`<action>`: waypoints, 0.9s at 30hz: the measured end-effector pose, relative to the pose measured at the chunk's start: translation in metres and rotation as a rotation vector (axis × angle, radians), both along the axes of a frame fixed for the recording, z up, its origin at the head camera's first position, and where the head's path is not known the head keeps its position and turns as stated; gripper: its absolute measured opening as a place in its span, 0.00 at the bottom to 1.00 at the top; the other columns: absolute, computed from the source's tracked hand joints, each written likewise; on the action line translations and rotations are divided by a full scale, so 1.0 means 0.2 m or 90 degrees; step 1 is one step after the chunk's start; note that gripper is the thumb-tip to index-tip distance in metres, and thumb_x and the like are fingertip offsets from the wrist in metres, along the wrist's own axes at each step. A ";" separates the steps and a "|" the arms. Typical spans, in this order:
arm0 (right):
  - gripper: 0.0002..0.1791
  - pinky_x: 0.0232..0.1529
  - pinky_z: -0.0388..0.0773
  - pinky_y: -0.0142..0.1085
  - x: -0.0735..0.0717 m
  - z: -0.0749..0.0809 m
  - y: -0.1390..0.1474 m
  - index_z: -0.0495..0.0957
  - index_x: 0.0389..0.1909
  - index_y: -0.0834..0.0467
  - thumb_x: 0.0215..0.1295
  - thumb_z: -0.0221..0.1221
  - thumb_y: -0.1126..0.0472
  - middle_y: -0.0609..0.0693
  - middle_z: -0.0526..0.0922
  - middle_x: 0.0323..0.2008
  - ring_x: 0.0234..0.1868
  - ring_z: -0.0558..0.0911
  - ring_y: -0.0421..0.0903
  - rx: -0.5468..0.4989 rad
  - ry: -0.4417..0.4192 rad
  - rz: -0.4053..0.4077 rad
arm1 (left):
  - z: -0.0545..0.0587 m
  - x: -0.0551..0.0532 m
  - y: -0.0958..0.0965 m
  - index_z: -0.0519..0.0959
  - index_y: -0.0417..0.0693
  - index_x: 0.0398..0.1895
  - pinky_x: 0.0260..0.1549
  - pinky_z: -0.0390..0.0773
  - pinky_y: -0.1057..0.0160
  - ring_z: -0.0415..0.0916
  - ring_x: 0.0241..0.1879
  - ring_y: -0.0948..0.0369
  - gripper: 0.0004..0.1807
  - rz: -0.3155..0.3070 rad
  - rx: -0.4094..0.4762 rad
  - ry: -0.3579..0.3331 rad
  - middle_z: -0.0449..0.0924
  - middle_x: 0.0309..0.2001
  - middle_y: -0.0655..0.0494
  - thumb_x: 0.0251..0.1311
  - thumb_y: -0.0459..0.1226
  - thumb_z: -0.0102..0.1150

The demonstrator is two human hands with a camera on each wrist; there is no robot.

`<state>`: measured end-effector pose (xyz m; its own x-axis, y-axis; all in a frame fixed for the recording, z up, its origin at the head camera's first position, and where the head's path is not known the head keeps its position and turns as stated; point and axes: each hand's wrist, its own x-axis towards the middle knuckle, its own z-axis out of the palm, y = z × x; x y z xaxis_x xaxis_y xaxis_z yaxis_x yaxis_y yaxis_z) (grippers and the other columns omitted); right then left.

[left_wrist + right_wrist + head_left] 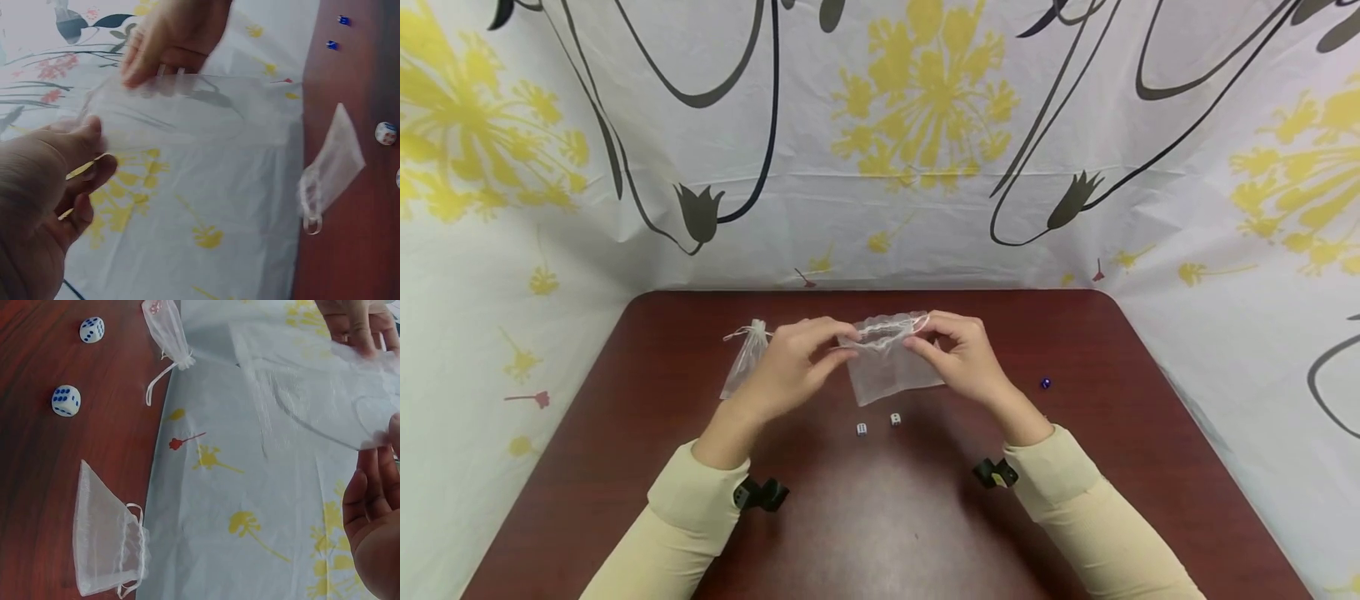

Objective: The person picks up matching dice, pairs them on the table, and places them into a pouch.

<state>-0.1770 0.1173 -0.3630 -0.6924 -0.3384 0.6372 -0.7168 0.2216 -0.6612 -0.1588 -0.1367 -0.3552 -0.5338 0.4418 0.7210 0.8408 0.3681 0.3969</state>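
Observation:
Between both hands a sheer white drawstring pouch [874, 375] is held up above the table, its gathered top edge uppermost. My left hand [801, 358] pinches one top corner between thumb and fingers. At the opposite corner, my right hand [962, 354] pinches the same edge. Two white dice [862, 429] with blue dots lie on the table on the near side of the pouch. In the right wrist view, another flat pouch [106, 540] lies on the table with its cord loops loose; in the head view I cannot tell it apart behind the held one.
A pouch with a cinched neck [748, 358] lies beyond my left hand; reddish marks show inside it in the right wrist view. A blue die [1046, 383] is right of my right hand; two blue dice [337, 31] show in the left wrist view. Patterned cloth [880, 225] surrounds the table.

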 end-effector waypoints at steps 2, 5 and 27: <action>0.07 0.21 0.65 0.27 -0.03 -0.04 0.00 0.86 0.29 0.62 0.54 0.71 0.76 0.51 0.85 0.29 0.22 0.72 0.39 0.003 0.006 0.018 | 0.02 0.00 -0.02 0.85 0.42 0.40 0.34 0.80 0.58 0.81 0.34 0.59 0.12 -0.010 -0.018 0.001 0.87 0.36 0.55 0.53 0.28 0.74; 0.08 0.30 0.75 0.29 -0.04 -0.06 -0.03 0.87 0.30 0.63 0.52 0.72 0.76 0.54 0.87 0.31 0.30 0.80 0.40 0.017 0.019 0.036 | 0.04 0.00 -0.04 0.85 0.42 0.39 0.35 0.77 0.57 0.82 0.34 0.59 0.11 -0.019 -0.041 0.010 0.87 0.35 0.56 0.52 0.28 0.74; 0.08 0.31 0.83 0.42 -0.04 -0.40 -0.11 0.86 0.34 0.60 0.57 0.74 0.62 0.46 0.84 0.29 0.31 0.82 0.41 0.230 0.003 0.037 | 0.05 -0.02 -0.26 0.86 0.42 0.35 0.35 0.76 0.56 0.82 0.32 0.58 0.08 0.062 -0.120 0.009 0.86 0.31 0.56 0.52 0.28 0.74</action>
